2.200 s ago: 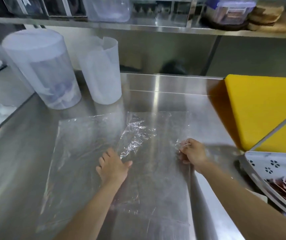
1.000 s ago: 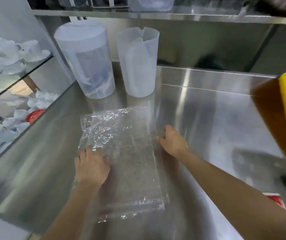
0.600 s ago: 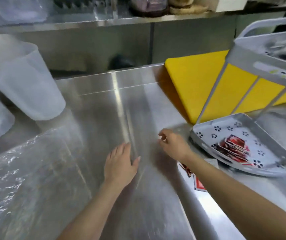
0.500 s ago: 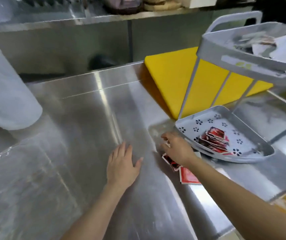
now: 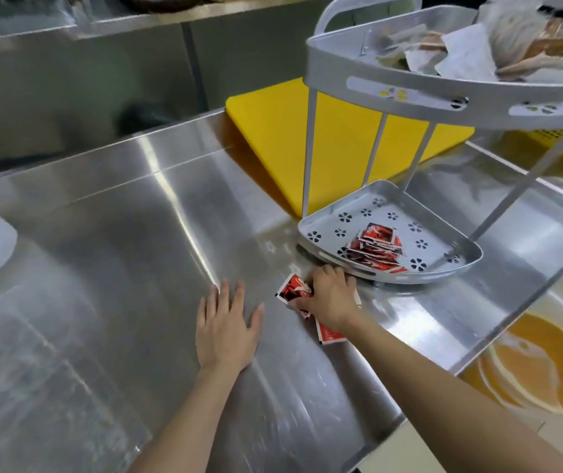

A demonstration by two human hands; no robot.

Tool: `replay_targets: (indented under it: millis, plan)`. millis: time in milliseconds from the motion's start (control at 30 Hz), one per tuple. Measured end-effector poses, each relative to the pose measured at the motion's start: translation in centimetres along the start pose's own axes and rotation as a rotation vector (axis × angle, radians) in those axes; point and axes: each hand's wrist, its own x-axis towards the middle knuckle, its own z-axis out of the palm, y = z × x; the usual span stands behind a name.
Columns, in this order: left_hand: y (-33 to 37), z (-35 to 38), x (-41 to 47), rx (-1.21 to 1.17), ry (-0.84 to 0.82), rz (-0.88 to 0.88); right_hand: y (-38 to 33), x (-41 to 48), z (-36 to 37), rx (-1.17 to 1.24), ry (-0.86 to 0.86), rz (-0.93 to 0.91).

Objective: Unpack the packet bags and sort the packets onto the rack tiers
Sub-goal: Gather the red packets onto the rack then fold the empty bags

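Packets [image 5: 294, 289] under right hand [image 5: 328, 295]

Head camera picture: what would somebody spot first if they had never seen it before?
Probably the bright yellow board at the back of the steel counter, behind the grey rack. Then the red: a pile of red packets in the rack's bottom tier, and loose red packets on the counter in front of it, gripped by the right hand while the left hand lies flat beside.
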Motion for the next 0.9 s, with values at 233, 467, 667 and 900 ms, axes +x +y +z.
replay_targets:
  millis: [233,467,667,900]
  plan:
    - [-0.1,0.0,-0.1,-0.018,0.025,0.012,0.6,-1.2,-3.4,0.365,-0.162,-0.138]
    - [-0.2,0.2,0.0,-0.034,0.015,0.013,4.2,-3.0,-4.2,-0.25,-0.388,-0.348]
    - [-0.2,0.2,0.0,-0.014,0.029,0.014,3.9,-3.9,-3.0,-0.27,-0.304,-0.264]
    - [-0.2,0.1,0.0,-0.035,0.031,0.019,3.3,-3.9,-6.6,0.295,-0.351,-0.193]
